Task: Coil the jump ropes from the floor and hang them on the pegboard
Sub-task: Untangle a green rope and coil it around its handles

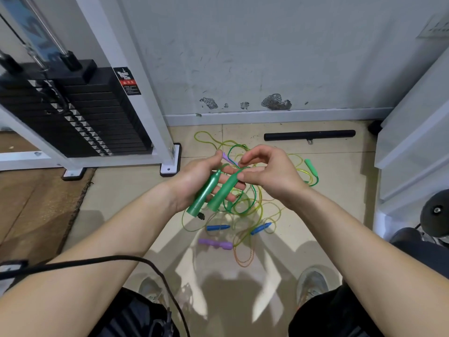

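Jump ropes (243,207) lie tangled on the tiled floor straight ahead, yellow-green, green and orange cords looping over each other, just short of the scuffed wall. Big stuff first: on the left a weight-stack machine (80,113) with its white frame crowds the pile, one foot of the frame planted right beside the cords. On the right, a white cabinet (413,142) closes in that side. A black bar (309,135) lies along the skirting, just beyond the tangle.

Now the hands, up over the pile and blocking its middle. The left hand (194,181) holds two green handles (211,190) side by side across its palm, fingers loosely curled beneath them. The right hand (269,173) is bent in close, thumb and curled forefinger pinching the green cord (252,193) where it leaves a handle; that cord hangs down in loops.

A black cable (97,261) drapes over the left forearm. Down on the tiles: a purple handle (215,243), two blue handles (218,227) and another green handle (311,167) off to the right.
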